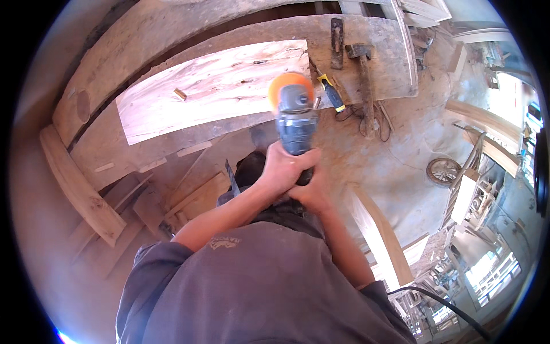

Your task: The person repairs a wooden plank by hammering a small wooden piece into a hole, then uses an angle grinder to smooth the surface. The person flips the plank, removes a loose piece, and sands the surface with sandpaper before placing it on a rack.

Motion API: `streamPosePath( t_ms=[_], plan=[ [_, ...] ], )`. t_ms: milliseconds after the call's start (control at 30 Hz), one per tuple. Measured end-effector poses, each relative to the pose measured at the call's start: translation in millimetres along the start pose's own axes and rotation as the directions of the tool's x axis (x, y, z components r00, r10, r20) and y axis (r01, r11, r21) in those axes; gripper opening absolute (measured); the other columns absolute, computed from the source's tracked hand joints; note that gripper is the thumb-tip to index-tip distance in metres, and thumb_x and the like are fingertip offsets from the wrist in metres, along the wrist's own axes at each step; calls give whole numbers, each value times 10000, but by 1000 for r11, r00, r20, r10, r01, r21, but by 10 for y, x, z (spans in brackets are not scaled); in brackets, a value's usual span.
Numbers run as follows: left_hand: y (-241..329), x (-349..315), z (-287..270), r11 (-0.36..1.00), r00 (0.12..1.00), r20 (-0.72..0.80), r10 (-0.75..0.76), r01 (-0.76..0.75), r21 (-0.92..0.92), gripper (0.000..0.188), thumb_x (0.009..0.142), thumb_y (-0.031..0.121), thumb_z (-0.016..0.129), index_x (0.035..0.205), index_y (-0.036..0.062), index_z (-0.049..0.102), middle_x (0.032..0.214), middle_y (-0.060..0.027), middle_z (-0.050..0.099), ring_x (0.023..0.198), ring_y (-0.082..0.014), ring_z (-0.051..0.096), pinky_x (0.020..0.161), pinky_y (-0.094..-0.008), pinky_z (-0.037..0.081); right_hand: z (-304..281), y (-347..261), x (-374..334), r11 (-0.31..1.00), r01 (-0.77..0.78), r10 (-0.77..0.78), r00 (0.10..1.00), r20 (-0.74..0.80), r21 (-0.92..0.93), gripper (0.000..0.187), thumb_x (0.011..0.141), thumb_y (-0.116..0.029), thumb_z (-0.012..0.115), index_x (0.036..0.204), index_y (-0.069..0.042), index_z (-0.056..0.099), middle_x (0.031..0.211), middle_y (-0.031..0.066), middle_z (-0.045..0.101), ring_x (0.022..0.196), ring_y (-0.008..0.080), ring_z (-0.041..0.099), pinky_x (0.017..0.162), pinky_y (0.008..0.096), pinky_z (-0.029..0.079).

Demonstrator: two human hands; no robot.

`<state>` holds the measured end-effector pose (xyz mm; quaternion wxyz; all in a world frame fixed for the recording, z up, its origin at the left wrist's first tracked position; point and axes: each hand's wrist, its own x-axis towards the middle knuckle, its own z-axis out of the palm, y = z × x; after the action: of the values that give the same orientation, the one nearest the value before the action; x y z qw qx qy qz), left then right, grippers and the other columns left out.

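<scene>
sander [295,112] with an orange pad sits mid-frame, just above my hands. my left hand [283,169] wraps tight around its grey body, my right hand [312,195] closed beneath it. hammer [365,86] lies upper right on the bench [103,155].

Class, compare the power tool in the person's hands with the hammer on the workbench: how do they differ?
The power tool is grey with an orange head; the hammer is dull, rusty brown. The power tool is gripped by both hands, left hand and right hand; the hammer lies untouched on the workbench. Both point away from the person.
</scene>
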<state>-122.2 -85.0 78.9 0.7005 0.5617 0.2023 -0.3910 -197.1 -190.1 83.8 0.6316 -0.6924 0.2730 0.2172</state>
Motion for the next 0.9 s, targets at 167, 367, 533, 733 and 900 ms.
streamPosePath(
  t_ms=[167, 367, 533, 733, 900],
  plan=[
    [-9, 27, 80, 1000, 1000, 11, -28, 28, 5, 222, 845, 132, 803, 1011, 4, 731, 921, -27, 708, 814, -94, 644, 764, -281, 527, -49, -108, 13, 996, 29, -25, 998, -50, 80, 618, 629, -161, 857, 1183, -11, 628, 1086, 92, 687, 1021, 200, 668, 887, 359, 527],
    [2, 45, 171, 998, 1000, 23, 1, -2, 57, 190, 831, 141, 809, 953, 11, 741, 894, -33, 714, 800, -103, 653, 746, -283, 532, -146, -15, 10, 990, -20, 22, 1000, -9, 139, 747, 636, -134, 864, 1297, -17, 537, 1180, 110, 653, 1100, 187, 630, 977, 341, 492],
    [-17, -71, -10, 997, 998, -59, -26, 31, 75, 205, 829, 139, 807, 970, 7, 736, 887, -28, 718, 817, -101, 662, 759, -290, 536, -68, -220, -61, 999, -47, 47, 999, 19, -7, 767, 632, -154, 880, 1299, -11, 530, 1181, 125, 657, 1108, 211, 637, 975, 342, 490],
    [-139, 5, 195, 999, 999, 22, 31, -32, 44, 190, 832, 126, 796, 969, 4, 747, 895, -20, 721, 791, -93, 654, 755, -283, 534, -185, 119, -47, 986, 6, 5, 998, -68, 166, 629, 626, -227, 869, 1167, 2, 645, 1041, 108, 698, 1012, 247, 680, 904, 390, 529],
    [-167, -137, 1, 1000, 999, -21, 30, -30, 0, 186, 836, 119, 774, 971, -6, 749, 916, -32, 730, 815, -92, 669, 780, -276, 544, -36, 18, -94, 996, 29, -25, 998, 53, -85, 786, 631, -186, 885, 1305, -4, 524, 1157, 114, 662, 1065, 259, 663, 975, 380, 497]
  ],
)
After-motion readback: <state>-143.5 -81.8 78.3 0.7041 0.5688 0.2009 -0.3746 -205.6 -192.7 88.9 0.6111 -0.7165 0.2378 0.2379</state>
